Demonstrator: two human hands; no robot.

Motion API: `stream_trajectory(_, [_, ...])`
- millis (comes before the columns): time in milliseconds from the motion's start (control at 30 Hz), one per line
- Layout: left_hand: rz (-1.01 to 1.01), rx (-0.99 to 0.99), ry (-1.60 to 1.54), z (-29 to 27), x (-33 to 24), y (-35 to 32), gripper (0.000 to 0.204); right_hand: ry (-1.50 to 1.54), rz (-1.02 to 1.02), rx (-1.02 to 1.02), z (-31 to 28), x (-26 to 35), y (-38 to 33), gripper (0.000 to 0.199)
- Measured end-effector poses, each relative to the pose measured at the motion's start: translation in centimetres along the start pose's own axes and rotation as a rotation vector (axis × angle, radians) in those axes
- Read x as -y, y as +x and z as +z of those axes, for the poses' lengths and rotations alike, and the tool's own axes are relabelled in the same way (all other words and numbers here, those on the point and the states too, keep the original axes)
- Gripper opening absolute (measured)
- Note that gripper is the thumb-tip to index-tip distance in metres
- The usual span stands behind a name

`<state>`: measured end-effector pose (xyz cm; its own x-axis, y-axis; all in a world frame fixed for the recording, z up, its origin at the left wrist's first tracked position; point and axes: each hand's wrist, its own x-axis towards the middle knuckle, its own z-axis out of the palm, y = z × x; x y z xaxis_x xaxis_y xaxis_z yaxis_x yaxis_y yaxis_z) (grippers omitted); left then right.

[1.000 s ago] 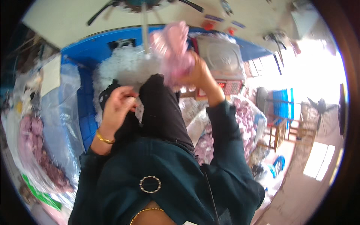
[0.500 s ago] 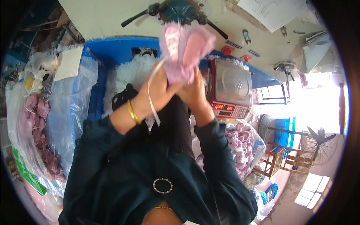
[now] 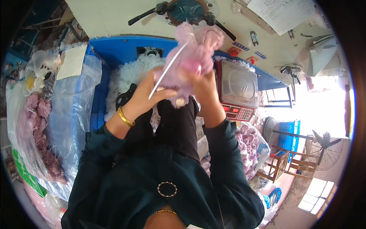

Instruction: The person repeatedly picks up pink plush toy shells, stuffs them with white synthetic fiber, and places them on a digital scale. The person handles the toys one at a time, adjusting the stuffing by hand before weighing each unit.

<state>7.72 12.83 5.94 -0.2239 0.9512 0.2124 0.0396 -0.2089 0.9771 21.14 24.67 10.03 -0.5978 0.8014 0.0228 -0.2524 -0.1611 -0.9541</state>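
A fluffy pale-purple plush toy skin point(image 3: 200, 57) with long ears hangs between my hands. A pink patch shows at its middle and a small cream patch near its lower end. A thin white ribbon point(image 3: 167, 70) lies slantwise along its left side. My left hand point(image 3: 146, 91), with a gold bangle at the wrist, grips the toy's left side. My right hand point(image 3: 205, 86), slightly blurred, grips its right side. Just beyond the toy, a round dark-teal machine plate point(image 3: 187, 11) carries a thin nozzle and two black handles. The toy's top end reaches close to that nozzle.
White stuffing point(image 3: 133, 74) fills a blue bin point(image 3: 103, 49) behind my left hand. A red digital scale point(image 3: 238, 86) stands right. Bags of purple plush pieces lie left point(image 3: 38, 118) and right point(image 3: 246, 147). Small snips point(image 3: 254, 38) and papers point(image 3: 282, 15) rest on the table.
The toy has come lower and more of its body shows, with the pink patch now in view. Its ears look folded in. Both hands have shifted, the right one lower and to the right.
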Motion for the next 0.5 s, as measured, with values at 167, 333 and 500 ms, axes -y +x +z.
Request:
stream_trajectory(167, [-0.263, -0.113, -0.665, 2.2, -1.9, 4.7, 0.051, 0.023, 0.111, -0.135, 0.4, 1.9, 8.2, 0.033])
stream_trajectory(333, [-0.269, -0.159, -0.553, 2.4, -1.9, 2.9, 0.044, -0.030, 0.022, -0.092, -0.2, -0.9, 6.9, 0.028])
stream_trajectory(500, [-0.218, -0.113, -0.638, 3.8, -0.5, -0.5, 0.050, -0.160, 0.059, -0.100, -2.8, -1.1, -0.2, 0.033])
